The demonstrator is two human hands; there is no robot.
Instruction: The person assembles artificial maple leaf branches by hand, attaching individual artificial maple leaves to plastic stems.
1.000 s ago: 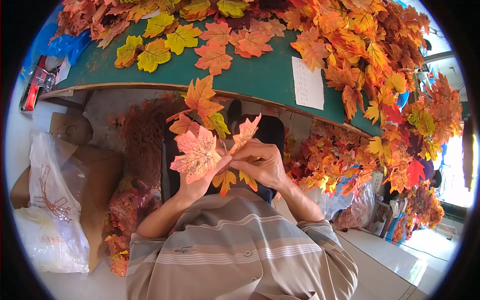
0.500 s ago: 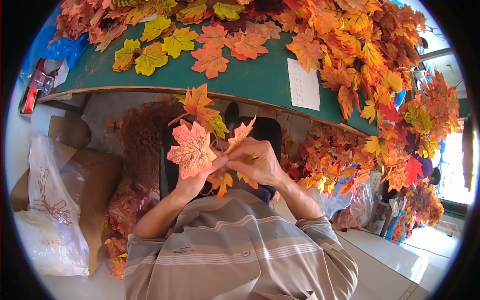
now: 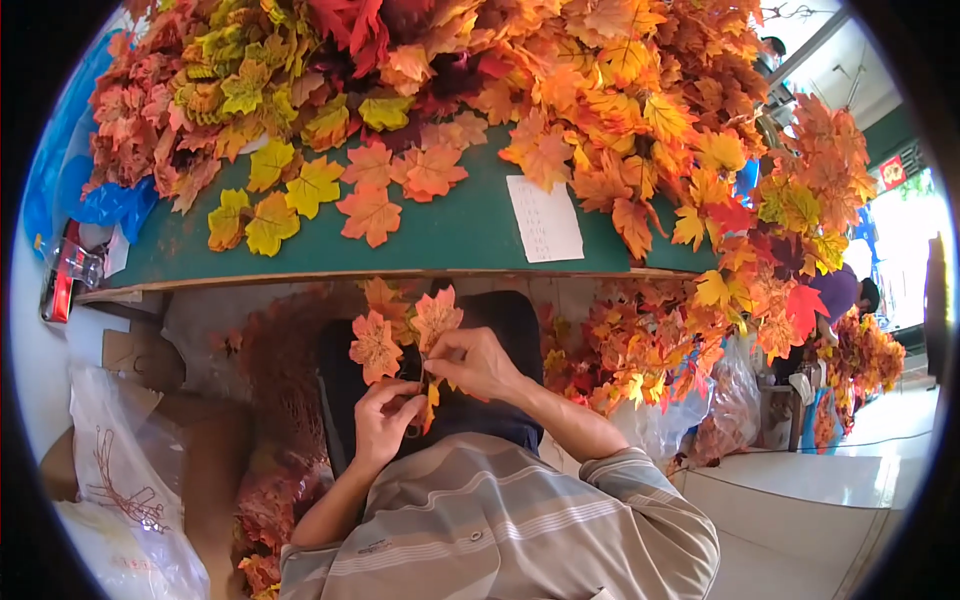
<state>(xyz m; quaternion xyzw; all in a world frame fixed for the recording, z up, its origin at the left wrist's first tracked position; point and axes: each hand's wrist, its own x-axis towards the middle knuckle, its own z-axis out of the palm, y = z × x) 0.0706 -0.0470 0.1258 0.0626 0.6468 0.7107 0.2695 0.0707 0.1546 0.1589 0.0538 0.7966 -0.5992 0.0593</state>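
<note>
Above my lap I hold a spray of artificial maple leaves [image 3: 376, 345], pink-orange with dark speckles, on a thin stem. My left hand [image 3: 382, 422] pinches the lower stem between thumb and fingers. Just above it, my right hand [image 3: 478, 362] is closed on the stem beneath an upright pink-orange leaf [image 3: 437, 316]. More orange leaves of the spray stand behind, and a yellow-orange one hangs below, partly hidden by my hands. The fingertips nearly meet; the exact join on the stem is too small to make out.
Beyond my hands is the green tabletop [image 3: 450, 225] with loose yellow leaves [image 3: 272, 222], pink leaves [image 3: 370, 214], a handwritten paper [image 3: 546, 220] and heaped foliage. At left stand a plastic bag [image 3: 110, 450] and cardboard box [image 3: 205, 465]. A person in purple [image 3: 836, 292] is far right.
The spray has turned and sits lower and farther from the camera. My left hand has moved down the stem, and my right hand now sits above it. The view has tilted up, showing more heaped leaves.
</note>
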